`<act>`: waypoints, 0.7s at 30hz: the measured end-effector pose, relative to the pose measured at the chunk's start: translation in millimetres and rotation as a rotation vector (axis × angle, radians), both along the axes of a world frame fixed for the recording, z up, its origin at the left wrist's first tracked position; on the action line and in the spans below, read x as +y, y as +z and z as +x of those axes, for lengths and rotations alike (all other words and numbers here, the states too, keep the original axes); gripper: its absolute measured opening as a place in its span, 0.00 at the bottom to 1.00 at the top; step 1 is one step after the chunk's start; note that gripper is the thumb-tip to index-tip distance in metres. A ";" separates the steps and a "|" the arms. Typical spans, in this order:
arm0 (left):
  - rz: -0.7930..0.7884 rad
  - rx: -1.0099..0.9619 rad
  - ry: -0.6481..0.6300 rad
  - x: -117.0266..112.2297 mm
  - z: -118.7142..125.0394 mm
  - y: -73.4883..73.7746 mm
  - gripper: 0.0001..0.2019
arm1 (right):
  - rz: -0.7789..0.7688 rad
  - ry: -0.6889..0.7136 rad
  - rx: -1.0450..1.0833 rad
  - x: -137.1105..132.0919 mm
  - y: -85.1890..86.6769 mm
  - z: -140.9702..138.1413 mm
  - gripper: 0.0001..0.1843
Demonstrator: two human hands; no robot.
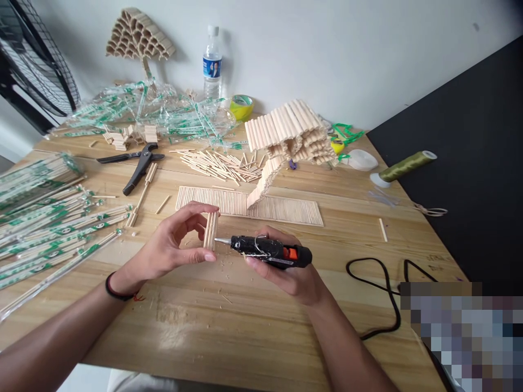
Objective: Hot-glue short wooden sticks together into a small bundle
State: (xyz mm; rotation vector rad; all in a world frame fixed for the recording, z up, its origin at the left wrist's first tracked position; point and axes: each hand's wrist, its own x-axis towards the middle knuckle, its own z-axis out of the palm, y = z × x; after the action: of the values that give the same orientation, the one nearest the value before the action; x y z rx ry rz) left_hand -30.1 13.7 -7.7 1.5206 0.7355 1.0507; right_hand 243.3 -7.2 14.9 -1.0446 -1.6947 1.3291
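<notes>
Over the brown wooden bench's (253, 343) front half, the right hand (300, 283) grips a black plastic glue gun (269, 253), its silver tip (223, 240) just beside a small row of pale wooden sticks (211, 231). The left hand (174, 237) pinches those by both ends, maybe to dodge the tip.

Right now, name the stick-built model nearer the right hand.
The front model, rising from the slatted base; the back model stands behind the plastic wrappers.

A black wristband (116, 295) (red threads (139, 298) trailing) circles the left wrist (127, 279).
</notes>
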 end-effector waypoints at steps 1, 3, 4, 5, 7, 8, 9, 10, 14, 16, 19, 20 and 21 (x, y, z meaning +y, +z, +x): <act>0.002 0.000 0.001 0.1 0.1 0.0 0.33 | -0.007 -0.002 0.002 0.0 -0.2 0.1 0.16; 0.005 0.000 0.006 0.3 0.3 0.0 0.33 | -0.019 -0.001 0.009 0.0 -0.5 0.2 0.16; 0.007 0.000 0.011 0.3 0.4 0.0 0.33 | -0.023 0.000 0.012 -0.1 -0.5 0.2 0.16; 0.007 0.001 0.015 0.4 0.5 0.0 0.33 | -0.027 0.002 0.014 -0.1 -0.4 0.2 0.16; 0.012 0.002 0.018 0.7 0.6 0.1 0.33 | -0.028 0.007 0.016 -0.2 0.1 0.0 0.16; 0.014 0.003 0.018 0.9 0.6 0.2 0.33 | -0.028 0.012 0.014 -0.2 0.5 0.0 0.16; 0.013 0.005 0.016 1.0 0.5 0.2 0.33 | -0.027 0.016 0.010 -0.1 1.0 -0.1 0.16; 0.011 0.007 0.013 1.2 0.4 0.3 0.33 | -0.026 0.020 0.007 -0.1 1.5 -0.3 0.16; -0.006 0.009 -0.010 1.4 -0.7 0.3 0.34 | -0.012 0.032 0.002 0.0 3.1 -0.5 0.16; -0.014 0.005 -0.016 1.3 -1.1 0.0 0.34 | -0.008 0.035 -0.003 -0.1 3.2 -0.5 0.17; -0.026 -0.010 -0.020 1.3 -0.6 -0.5 0.35 | -0.010 0.039 -0.011 0.0 2.5 0.0 0.18; -0.028 -0.016 -0.020 1.4 -0.2 -0.5 0.35 | -0.008 0.042 -0.013 0.1 2.0 0.3 0.18; -0.031 -0.021 -0.021 1.6 0.2 -0.4 0.35 | -0.005 0.047 -0.013 0.3 1.5 0.6 0.18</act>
State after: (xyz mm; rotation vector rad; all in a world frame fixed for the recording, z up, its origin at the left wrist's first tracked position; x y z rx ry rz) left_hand -29.8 15.3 -8.1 1.4863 0.7169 1.0336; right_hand 243.9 -6.9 16.3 -1.0237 -1.7363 1.3596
